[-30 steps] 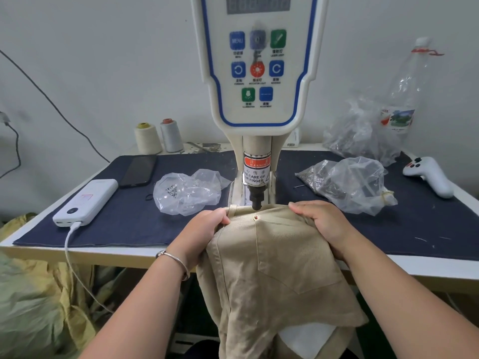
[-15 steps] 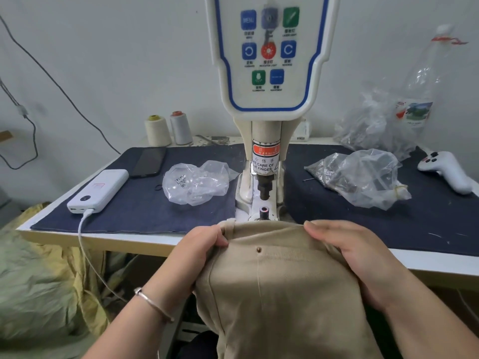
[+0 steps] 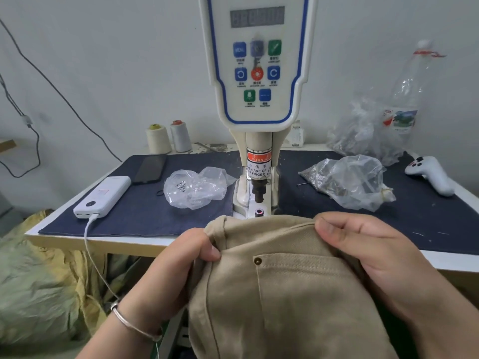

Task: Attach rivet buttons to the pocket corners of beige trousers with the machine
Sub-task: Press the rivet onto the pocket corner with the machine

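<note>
The beige trousers [image 3: 282, 301] hang off the table's front edge, held up between both hands. My left hand [image 3: 178, 265] grips the waistband at its left fold. My right hand [image 3: 363, 252] grips the waistband on the right, fingers curled over the cloth. A dark rivet button [image 3: 257, 260] sits at the top left corner of the pocket [image 3: 305, 286]. The rivet machine [image 3: 258, 104] stands behind, its black punch [image 3: 259, 190] raised over the lower die [image 3: 259, 211], both clear of the cloth.
A dark blue cloth [image 3: 145, 216] covers the table. On it lie a white power bank [image 3: 103, 196] with cable, a phone [image 3: 150, 169], a clear bag [image 3: 197, 186], a second bag [image 3: 350, 182] and a white controller [image 3: 430, 173]. Thread cones [image 3: 167, 137] stand at the back.
The trousers have been pulled back from under the punch toward me, off the die. The riveted pocket corner now lies in front of the table edge. Both hands kept their hold.
</note>
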Demonstrator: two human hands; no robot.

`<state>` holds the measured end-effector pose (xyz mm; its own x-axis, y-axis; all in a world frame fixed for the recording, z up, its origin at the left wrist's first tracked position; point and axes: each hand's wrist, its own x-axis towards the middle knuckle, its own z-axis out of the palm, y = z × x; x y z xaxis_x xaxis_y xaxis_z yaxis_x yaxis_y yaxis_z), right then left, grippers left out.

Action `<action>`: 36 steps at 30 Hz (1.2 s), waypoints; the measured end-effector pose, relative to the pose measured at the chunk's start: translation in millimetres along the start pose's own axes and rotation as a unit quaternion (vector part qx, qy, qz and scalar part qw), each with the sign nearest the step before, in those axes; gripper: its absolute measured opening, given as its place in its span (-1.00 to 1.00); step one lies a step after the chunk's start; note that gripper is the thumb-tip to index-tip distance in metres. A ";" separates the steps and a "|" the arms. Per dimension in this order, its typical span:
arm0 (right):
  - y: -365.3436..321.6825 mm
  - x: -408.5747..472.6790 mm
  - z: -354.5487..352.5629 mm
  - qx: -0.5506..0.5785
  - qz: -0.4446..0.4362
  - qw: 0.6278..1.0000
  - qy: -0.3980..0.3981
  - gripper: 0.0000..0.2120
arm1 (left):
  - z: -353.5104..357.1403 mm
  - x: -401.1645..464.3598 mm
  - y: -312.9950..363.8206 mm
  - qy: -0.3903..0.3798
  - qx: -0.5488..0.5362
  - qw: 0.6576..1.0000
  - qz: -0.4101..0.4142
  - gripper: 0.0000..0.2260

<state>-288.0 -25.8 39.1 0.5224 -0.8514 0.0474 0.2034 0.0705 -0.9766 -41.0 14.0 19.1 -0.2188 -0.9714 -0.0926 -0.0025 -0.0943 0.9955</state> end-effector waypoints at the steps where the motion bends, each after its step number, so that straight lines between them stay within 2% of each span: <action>1: -2.0 1.6 2.8 -0.006 0.000 1.000 -0.002 -0.62 | -2.5 11.5 -2.6 0.000 -0.053 0.998 0.015 -0.38; 2: -3.6 3.4 5.8 -0.011 0.000 1.000 -0.007 -0.70 | -3.2 8.4 -4.5 -0.024 -0.105 0.994 0.018 -0.35; 5: -5.7 7.5 15.6 -0.024 0.013 0.999 -0.034 -0.78 | -12.2 10.4 1.9 -0.104 -0.031 0.994 0.033 -0.52; 8: -6.0 10.9 26.4 -0.065 0.047 0.995 -0.066 -0.77 | -12.3 11.8 11.2 -0.119 0.056 0.991 0.027 -0.52; 12: -4.9 14.5 33.3 -0.136 0.067 0.985 -0.082 -0.57 | 2.6 13.9 27.5 -0.120 0.129 0.983 0.049 -0.76; 14: -4.7 15.1 34.8 -0.171 0.058 0.980 -0.085 -0.61 | 9.7 17.2 29.3 -0.115 0.147 0.981 0.049 -0.77; 18: -10.7 15.1 25.6 -0.217 0.060 0.969 -0.098 -0.75 | 19.2 21.1 30.2 -0.133 0.101 0.986 0.027 -0.85; 23: -19.6 10.9 -1.0 -0.257 0.151 0.929 -0.218 -0.63 | 14.7 19.9 25.2 -0.184 0.074 0.980 0.016 -0.92; 26: -18.8 9.5 -11.8 -0.285 0.178 0.909 -0.247 -0.61 | 7.0 16.5 23.0 -0.197 0.050 0.979 0.024 -0.88; 29: -13.6 12.0 -15.1 -0.232 0.163 0.934 -0.216 -0.76 | -1.8 12.2 18.4 -0.187 0.026 0.982 0.012 -0.84; 32: -8.6 15.3 -12.9 -0.185 0.122 0.960 -0.173 -0.83 | -6.1 8.7 17.0 -0.197 0.008 0.980 -0.013 -0.74; 34: -5.7 17.4 -8.9 -0.130 0.121 0.970 -0.163 -0.76 | -8.3 9.0 18.5 -0.189 0.022 0.981 -0.024 -0.60; 36: -3.7 20.4 -2.4 -0.073 0.131 0.973 -0.178 -0.75 | -7.0 9.2 21.3 -0.176 0.057 0.983 -0.016 -0.56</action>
<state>-280.2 -44.7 43.1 0.7987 -0.5791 -0.1634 -0.0816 0.1648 -0.9829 -36.2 1.6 39.3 -0.5416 -0.8303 -0.1312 -0.1200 -0.0781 0.9897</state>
